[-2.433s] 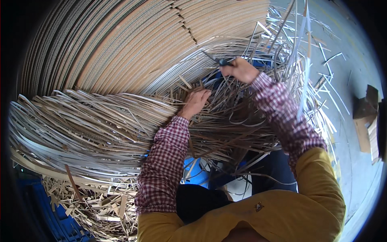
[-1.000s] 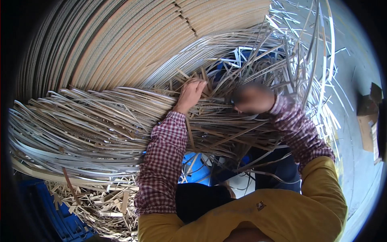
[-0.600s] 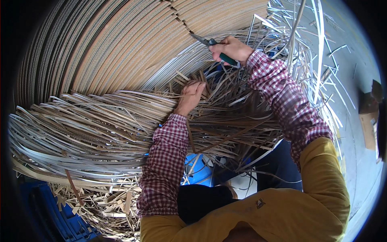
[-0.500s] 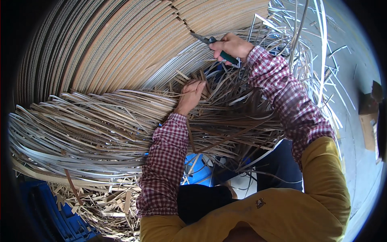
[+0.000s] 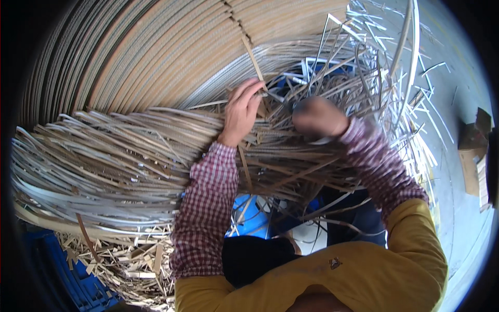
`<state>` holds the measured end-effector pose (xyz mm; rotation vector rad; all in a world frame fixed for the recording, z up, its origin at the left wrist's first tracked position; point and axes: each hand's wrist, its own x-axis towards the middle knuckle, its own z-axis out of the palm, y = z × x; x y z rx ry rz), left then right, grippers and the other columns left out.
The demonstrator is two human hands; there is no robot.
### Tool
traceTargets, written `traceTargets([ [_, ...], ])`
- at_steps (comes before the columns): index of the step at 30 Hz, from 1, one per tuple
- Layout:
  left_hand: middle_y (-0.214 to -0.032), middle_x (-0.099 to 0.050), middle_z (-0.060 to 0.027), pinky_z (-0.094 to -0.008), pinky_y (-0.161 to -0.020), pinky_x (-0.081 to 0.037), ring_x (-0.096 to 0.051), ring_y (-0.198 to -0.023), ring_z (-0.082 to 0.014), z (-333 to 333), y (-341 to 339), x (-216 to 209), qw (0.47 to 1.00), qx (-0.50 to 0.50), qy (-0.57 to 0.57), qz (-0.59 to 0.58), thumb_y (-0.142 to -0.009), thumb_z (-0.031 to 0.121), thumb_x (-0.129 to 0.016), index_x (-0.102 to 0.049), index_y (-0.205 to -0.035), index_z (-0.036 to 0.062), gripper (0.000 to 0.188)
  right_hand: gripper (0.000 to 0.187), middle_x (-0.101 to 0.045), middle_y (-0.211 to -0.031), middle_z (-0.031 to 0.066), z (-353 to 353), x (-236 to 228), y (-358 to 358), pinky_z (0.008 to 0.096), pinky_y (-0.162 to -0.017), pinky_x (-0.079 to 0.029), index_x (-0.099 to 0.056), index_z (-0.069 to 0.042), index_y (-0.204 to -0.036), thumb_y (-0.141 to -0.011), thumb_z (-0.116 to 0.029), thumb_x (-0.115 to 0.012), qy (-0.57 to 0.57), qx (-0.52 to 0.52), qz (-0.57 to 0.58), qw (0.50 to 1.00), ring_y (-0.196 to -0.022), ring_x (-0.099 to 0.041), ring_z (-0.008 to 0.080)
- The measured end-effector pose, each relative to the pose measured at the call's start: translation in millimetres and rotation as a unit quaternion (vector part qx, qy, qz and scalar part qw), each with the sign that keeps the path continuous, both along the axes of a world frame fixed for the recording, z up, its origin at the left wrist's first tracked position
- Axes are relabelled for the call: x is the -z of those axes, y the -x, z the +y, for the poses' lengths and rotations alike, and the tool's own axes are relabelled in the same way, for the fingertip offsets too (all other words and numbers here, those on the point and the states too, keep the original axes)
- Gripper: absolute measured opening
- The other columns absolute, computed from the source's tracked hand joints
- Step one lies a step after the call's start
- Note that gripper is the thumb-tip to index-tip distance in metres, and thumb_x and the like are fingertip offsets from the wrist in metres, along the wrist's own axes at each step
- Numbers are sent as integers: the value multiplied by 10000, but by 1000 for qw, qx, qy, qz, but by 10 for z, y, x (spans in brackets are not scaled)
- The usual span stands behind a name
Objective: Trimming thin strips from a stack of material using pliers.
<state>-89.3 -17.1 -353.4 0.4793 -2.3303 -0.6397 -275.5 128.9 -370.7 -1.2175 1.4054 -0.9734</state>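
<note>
My left hand [image 5: 241,113] is closed at the edge of the cardboard stack, its fingertips pinching a thin tan cardboard strip [image 5: 253,60] that sticks up toward the stack. My right hand [image 5: 320,117], smeared by motion, is wrapped round a pair of hand snips. The grey blades of the snips [image 5: 276,97] point left, close to my left fingertips; the handle is hidden in my palm. Beneath both hands lies a thick tangle of long, narrow cardboard strips [image 5: 130,140], brown and white.
A tall stack of corrugated cardboard sheets [image 5: 171,57] fills the far left. White offcut strips [image 5: 414,57] spill over the grey floor [image 5: 452,88] at right. A cardboard box [image 5: 470,161] stands far right. A blue plastic crate or pallet [image 5: 78,281] and short scraps [image 5: 140,270] lie near left.
My right hand has brought the snips down from the stack's edge, nearer my left hand. My left hand has shifted slightly up and now pinches a strip that points up.
</note>
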Motion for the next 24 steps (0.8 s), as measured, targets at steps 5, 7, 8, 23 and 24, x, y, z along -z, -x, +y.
traceTargets([
  [5,-853,-637,-134,-360,-700,-465,-600,-740,-262,-188,-152,325,891,-95,-186,-403,-894,271,-503,-652,-930,34,282,260,-632,-651,40,-435,-300,247,273,-651,-442,-682,-81,-761,-838,-314,-596,-18,51,112,992,-604,-547,124],
  [7,-863,-632,-131,-350,-688,-463,-597,-748,-256,-196,-112,377,916,-56,-147,-368,-888,270,-516,-648,-862,17,287,341,-627,-858,127,-746,-299,317,352,-763,-464,-655,-29,-838,-843,-363,-583,-71,48,142,986,-718,-591,190],
  [8,-873,-627,-127,-340,-676,-461,-594,-756,-249,-205,-131,407,935,-24,-107,-336,-882,270,-529,-645,-794,0,307,369,-614,-793,143,-852,-301,286,365,-784,-459,-652,-21,-820,-852,-379,-567,-37,46,149,987,-715,-589,219],
  [23,-708,-599,-36,-249,-587,-471,-591,-635,-127,-443,675,10,908,-93,-407,37,-917,344,-485,-624,-1009,18,366,310,-579,-579,44,-512,97,254,257,-531,-421,-671,-40,-766,-856,-322,-576,43,151,96,983,-468,-458,104],
  [24,-686,-595,-27,-234,-578,-462,-586,-622,-114,-469,682,49,895,-59,-440,37,-918,363,-479,-633,-977,32,371,315,-555,-560,31,-541,94,228,268,-516,-403,-668,-38,-759,-854,-324,-575,83,164,81,980,-463,-438,102],
])
